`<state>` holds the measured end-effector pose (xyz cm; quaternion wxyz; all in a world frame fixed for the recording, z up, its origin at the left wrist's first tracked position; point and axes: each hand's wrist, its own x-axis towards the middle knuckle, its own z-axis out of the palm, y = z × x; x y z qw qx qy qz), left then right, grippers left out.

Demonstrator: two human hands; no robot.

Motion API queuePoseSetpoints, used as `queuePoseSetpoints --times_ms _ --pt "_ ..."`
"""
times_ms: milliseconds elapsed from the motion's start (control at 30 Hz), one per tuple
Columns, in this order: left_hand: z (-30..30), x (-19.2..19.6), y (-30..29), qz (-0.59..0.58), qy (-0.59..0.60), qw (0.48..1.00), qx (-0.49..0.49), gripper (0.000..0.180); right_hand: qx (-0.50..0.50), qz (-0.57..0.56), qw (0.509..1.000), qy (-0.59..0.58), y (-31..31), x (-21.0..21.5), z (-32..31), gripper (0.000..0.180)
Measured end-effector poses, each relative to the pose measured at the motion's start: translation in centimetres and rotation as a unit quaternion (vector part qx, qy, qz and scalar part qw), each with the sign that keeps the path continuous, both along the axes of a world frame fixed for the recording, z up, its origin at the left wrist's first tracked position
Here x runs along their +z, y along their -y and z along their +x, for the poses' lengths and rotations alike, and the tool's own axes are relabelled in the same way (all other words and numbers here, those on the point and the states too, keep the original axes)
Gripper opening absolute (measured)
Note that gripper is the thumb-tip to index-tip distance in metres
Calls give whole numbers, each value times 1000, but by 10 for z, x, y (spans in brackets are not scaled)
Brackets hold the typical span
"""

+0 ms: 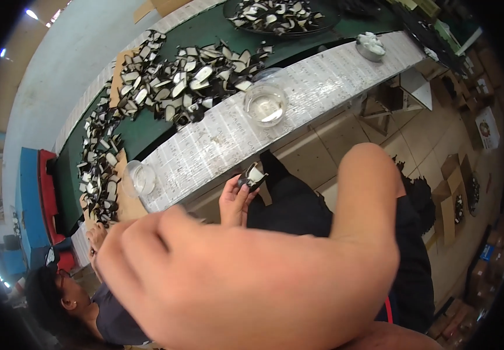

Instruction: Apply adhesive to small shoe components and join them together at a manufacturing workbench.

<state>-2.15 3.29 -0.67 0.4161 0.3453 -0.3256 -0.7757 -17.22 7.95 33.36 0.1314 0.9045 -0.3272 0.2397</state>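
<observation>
My left hand (pixel 232 201) pinches a small curved black piece with a white inner face (pixel 255 175), above my dark-clothed lap and just off the table's near edge. My right hand (pixel 164 251) is raised very near the camera and fills the lower middle. Its fingers are curled together, their tips are hidden, and anything in them cannot be made out. It covers my left wrist. A big heap of similar black-and-white pieces (pixel 188 76) is spread over the green tabletop (pixel 147 131) beyond a pale, tape-covered strip (pixel 205 146).
On the strip stand a clear round tub (pixel 265 105), another clear tub (pixel 141 178) and a bowl of white bits (pixel 371 45). A black tray (pixel 281 29) of pieces lies at the back. A co-worker (pixel 83 303) sits at lower left. Boxes (pixel 453 201) stand on the right floor.
</observation>
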Motion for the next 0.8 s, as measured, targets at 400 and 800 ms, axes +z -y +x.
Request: queuePoseSetpoints --times_ms 400,800 --pt "10 -11 3 5 -11 1000 29 33 -1 76 992 -104 39 -18 104 33" --pt "48 -10 1 37 -209 968 133 36 -131 274 787 537 77 -225 -71 18"
